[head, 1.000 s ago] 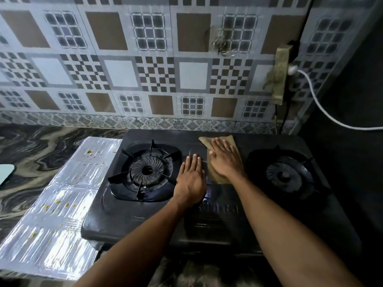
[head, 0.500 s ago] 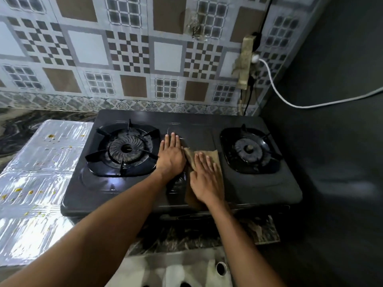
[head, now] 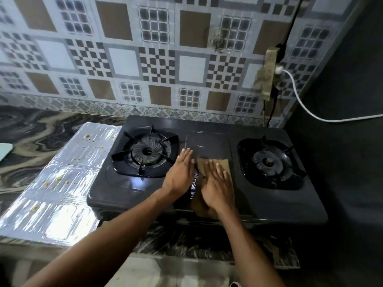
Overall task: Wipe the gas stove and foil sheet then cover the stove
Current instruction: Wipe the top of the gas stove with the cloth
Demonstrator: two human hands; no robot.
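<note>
A black two-burner gas stove (head: 211, 141) stands on the marble counter against the tiled wall. My right hand (head: 217, 186) lies flat with straight fingers on a brown cloth (head: 224, 164) in the stove's middle strip, near the front edge. Beside it on the left, my left hand (head: 180, 172) rests flat on the stove top, fingers straight, next to the left burner (head: 147, 152). The right burner (head: 269, 161) is uncovered. A shiny foil sheet (head: 62, 183) with small yellow crumbs lies on the counter left of the stove.
A socket strip (head: 267, 75) with a white cable (head: 306, 108) hangs on the wall behind the stove's right corner. A dark wall closes in the right side. A pale object (head: 5, 150) pokes in at the left edge. The marble counter (head: 41, 129) extends to the left.
My right hand has dragged the cloth from the back of the middle strip toward the front edge. My left hand stays flat beside the left burner. The camera view has shifted.
</note>
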